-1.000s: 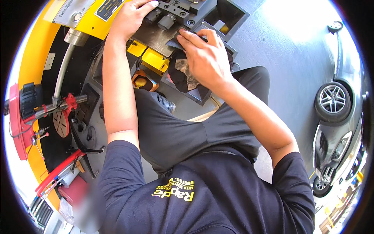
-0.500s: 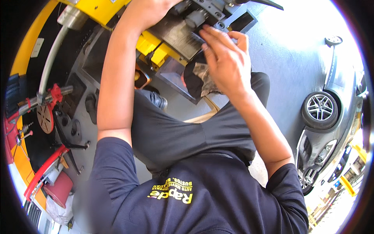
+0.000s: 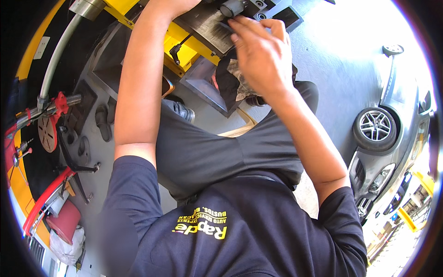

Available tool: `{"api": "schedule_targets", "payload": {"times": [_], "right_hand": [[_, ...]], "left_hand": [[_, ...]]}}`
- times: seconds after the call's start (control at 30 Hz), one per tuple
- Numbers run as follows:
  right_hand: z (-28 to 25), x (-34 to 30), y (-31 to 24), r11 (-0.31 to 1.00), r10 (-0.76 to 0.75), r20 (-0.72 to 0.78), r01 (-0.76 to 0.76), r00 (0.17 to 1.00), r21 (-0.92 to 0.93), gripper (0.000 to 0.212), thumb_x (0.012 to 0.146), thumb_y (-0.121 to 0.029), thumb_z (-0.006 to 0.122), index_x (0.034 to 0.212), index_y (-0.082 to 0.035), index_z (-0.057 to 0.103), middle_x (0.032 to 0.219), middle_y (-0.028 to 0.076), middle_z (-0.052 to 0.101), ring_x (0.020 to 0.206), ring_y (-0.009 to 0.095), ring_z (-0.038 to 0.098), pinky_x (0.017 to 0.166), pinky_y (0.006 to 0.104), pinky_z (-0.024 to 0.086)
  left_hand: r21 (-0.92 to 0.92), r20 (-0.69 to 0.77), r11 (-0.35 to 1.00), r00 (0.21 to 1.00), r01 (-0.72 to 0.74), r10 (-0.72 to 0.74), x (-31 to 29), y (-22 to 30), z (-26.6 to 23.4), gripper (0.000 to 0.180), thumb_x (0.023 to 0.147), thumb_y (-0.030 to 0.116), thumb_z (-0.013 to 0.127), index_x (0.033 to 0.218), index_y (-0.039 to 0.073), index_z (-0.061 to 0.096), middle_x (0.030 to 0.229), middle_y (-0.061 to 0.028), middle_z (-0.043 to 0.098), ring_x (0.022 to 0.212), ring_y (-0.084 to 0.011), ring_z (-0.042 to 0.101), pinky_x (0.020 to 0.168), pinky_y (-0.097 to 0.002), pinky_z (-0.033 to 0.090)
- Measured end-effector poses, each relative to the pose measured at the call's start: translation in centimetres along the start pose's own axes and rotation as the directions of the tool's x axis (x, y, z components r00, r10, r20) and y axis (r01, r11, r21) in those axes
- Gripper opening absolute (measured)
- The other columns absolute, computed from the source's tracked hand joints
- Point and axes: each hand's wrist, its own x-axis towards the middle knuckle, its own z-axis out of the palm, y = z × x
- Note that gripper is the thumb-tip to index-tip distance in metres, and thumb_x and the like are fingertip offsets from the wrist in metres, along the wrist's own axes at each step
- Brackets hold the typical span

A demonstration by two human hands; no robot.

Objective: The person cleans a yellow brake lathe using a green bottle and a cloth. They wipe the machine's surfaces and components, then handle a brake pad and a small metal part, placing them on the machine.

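My right hand (image 3: 264,53) reaches to the near side of a yellow and grey machine (image 3: 184,51). Its fingers are stretched out beside a dark round knob (image 3: 231,8) and the corner of a worn metal plate (image 3: 210,32); whether the fingertips touch is hard to tell. Nothing shows in its grip. At the top edge, my left hand (image 3: 177,5) lies over the machine's left part, with its fingers cut off by the frame. A black lever handle (image 3: 175,53) sticks out below the plate. Dark and patterned cloth (image 3: 237,83) hangs below my right hand.
A grey metal tray (image 3: 203,85) juts out under the machine, above my knees. Left stand a red and black stand (image 3: 60,124), a metal pole (image 3: 60,57) and slippers (image 3: 103,122) on the floor. A grey car (image 3: 392,120) is parked at right.
The machine and both hands sit higher in the picture as the view shifts. My right hand stays by the knob, fingers still stretched; more of my left hand is cut off.
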Motion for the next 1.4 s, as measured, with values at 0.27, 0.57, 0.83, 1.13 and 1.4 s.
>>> {"api": "schedule_targets", "payload": {"times": [0.27, 0.57, 0.83, 1.13, 1.4], "right_hand": [[-1.1, 0.3, -1.7, 0.991, 0.110, 0.088, -0.102, 0.990, -0.092, 0.030, 0.099, -0.017, 0.072, 0.127, -0.012, 0.082, 0.135, -0.001, 0.077, 0.119, 0.031, 0.062, 0.108, 0.0453, 0.051], [0.1, 0.0, -4.3, 0.987, 0.147, 0.055, -0.142, 0.988, -0.074, 0.035, 0.089, -0.020, 0.077, 0.122, -0.009, 0.081, 0.129, -0.002, 0.073, 0.114, 0.027, 0.059, 0.098, 0.0437, 0.047], [0.0, 0.0, -4.0, 0.988, 0.152, 0.073, -0.149, 0.986, -0.049, 0.039, 0.091, -0.020, 0.076, 0.128, -0.011, 0.080, 0.133, -0.002, 0.072, 0.114, 0.029, 0.059, 0.099, 0.0450, 0.047], [0.2, 0.2, -4.7, 0.996, 0.068, 0.063, -0.072, 0.996, 0.057, 0.037, 0.091, -0.025, 0.079, 0.125, -0.009, 0.082, 0.133, 0.001, 0.077, 0.115, 0.030, 0.060, 0.101, 0.0453, 0.051], [-1.2, -0.1, -3.5, 0.995, 0.087, 0.143, -0.080, 0.986, -0.055, 0.035, 0.098, -0.022, 0.075, 0.130, -0.010, 0.081, 0.138, 0.002, 0.076, 0.118, 0.032, 0.061, 0.110, 0.0450, 0.048]], "left_hand": [[-0.020, -0.016, 1.000, 1.000, 0.021, -0.021, -0.2, 0.3, 0.7, 0.034, 0.107, 0.021, 0.066, 0.132, 0.000, 0.077, 0.141, -0.0185, 0.075, 0.134, -0.0299, 0.070, 0.115, -0.0353, 0.050], [-0.033, -0.028, 0.999, 1.000, 0.001, -0.002, -0.3, 0.2, 0.6, 0.034, 0.106, 0.017, 0.066, 0.134, -0.001, 0.076, 0.144, -0.0184, 0.073, 0.137, -0.0300, 0.068, 0.117, -0.0356, 0.048], [-0.038, -0.046, 0.999, 0.998, -0.039, 0.038, -0.2, -0.4, 1.0, 0.036, 0.106, 0.019, 0.066, 0.135, -0.001, 0.075, 0.145, -0.0182, 0.073, 0.137, -0.0300, 0.068, 0.118, -0.0356, 0.047], [0.013, -0.049, 0.998, 0.997, -0.064, 0.064, 0.0, -0.3, 0.9, 0.036, 0.108, 0.021, 0.066, 0.135, -0.001, 0.075, 0.143, -0.0186, 0.074, 0.135, -0.0307, 0.069, 0.116, -0.0360, 0.049], [0.014, -0.307, 0.998, 0.949, -0.064, 0.065, -2.3, 1.8, -1.3, 0.033, 0.110, 0.023, 0.065, 0.128, -0.001, 0.077, 0.131, -0.0218, 0.077, 0.128, -0.0319, 0.073, 0.108, -0.0353, 0.054]]}}
